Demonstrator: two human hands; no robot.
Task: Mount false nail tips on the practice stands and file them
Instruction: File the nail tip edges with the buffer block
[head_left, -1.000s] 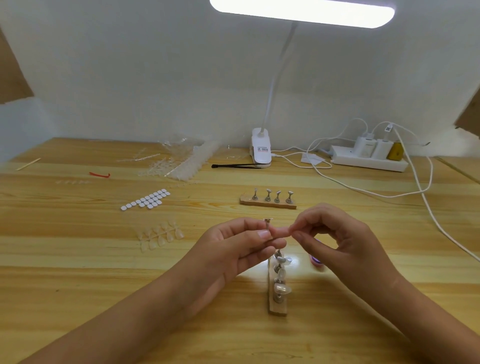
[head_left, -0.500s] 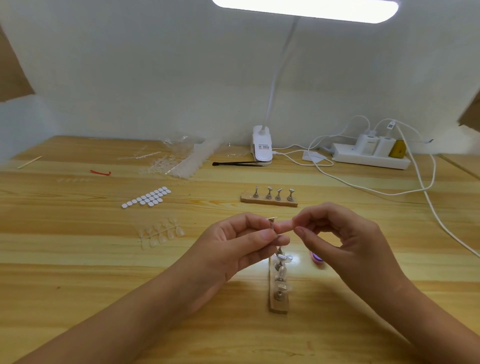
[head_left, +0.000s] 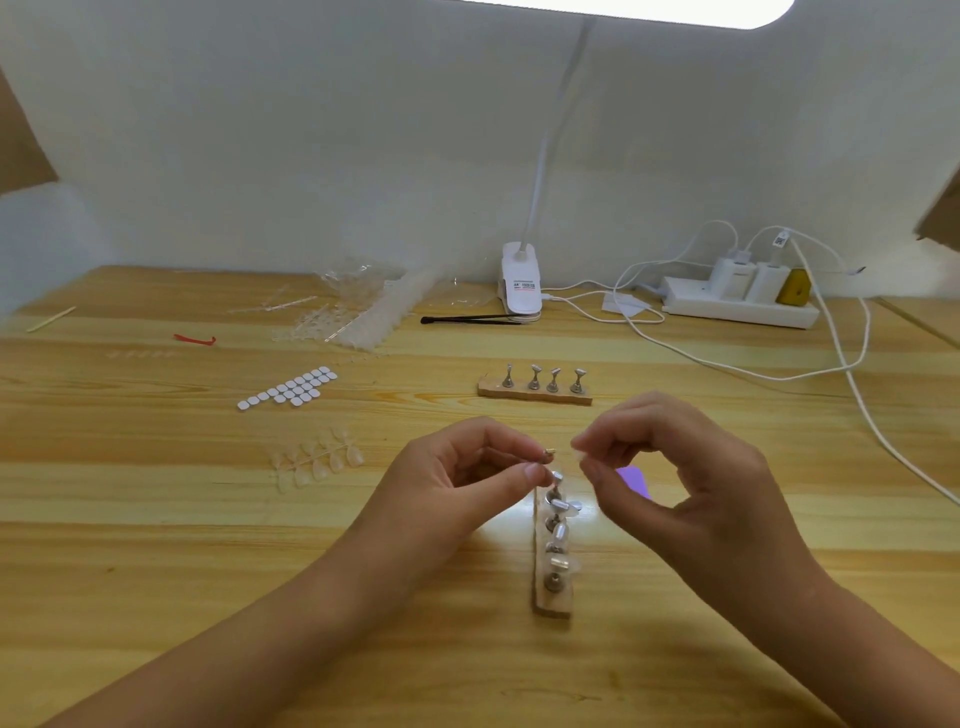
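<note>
My left hand pinches a small metal practice stand between thumb and fingers, its flat top showing. A short gap to the right, my right hand pinches a small clear nail tip at its fingertips. Below both hands lies a wooden base pointing away from me, carrying metal stands with clear tips on them. A second wooden base with several bare metal stands sits farther back. Loose clear tips on a sprue lie to the left.
A sheet of white adhesive pads lies left of centre. Clear bags of tips, black tweezers, a clip lamp, a power strip with white cables line the back. A purple item shows behind my right hand.
My hands, touching at the fingertips a second ago, have drawn apart. The right hand has moved right, pinching the clear tip, while the left keeps the stand.
</note>
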